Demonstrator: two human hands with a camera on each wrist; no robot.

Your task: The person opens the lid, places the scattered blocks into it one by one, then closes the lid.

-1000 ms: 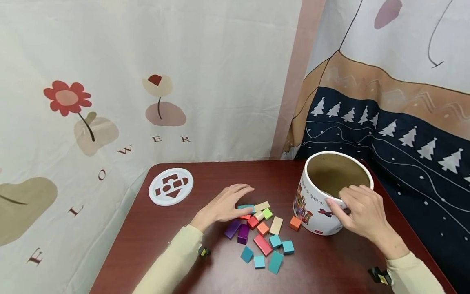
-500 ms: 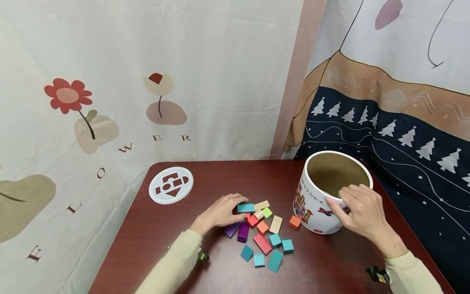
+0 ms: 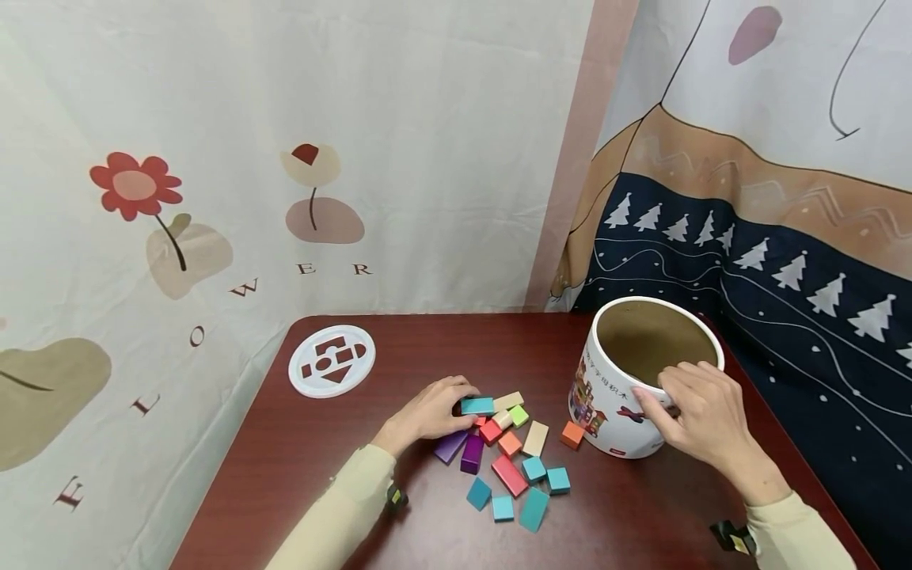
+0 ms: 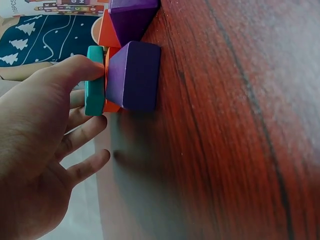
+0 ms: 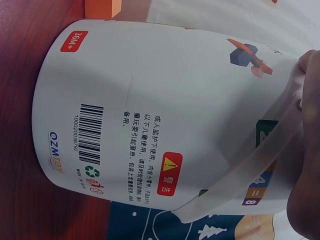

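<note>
At the back left of the block pile, my left hand (image 3: 426, 413) pinches a flat teal block (image 3: 477, 406) between thumb and fingers. The left wrist view shows the thumb on the near face of this teal block (image 4: 94, 97), with fingers behind it. Right beside it are orange pieces and a purple block (image 4: 135, 75). My right hand (image 3: 705, 416) grips the near rim of a white printed bucket (image 3: 606, 396), which stands upright with its mouth up. In the right wrist view the bucket's side (image 5: 125, 65) and its white strap handle (image 5: 245, 172) fill most of the picture.
Several red, orange, teal, tan and green blocks lie loose on the brown table (image 3: 413, 522). An orange block (image 3: 572, 435) sits by the bucket's base. A white disc with cut-out shapes (image 3: 306, 381) lies at the back left. Printed curtains hang behind the table.
My left hand has come down and slightly back from over the pile, and its thumb and fingers have closed on the teal block. The right hand stays on the bucket rim.
</note>
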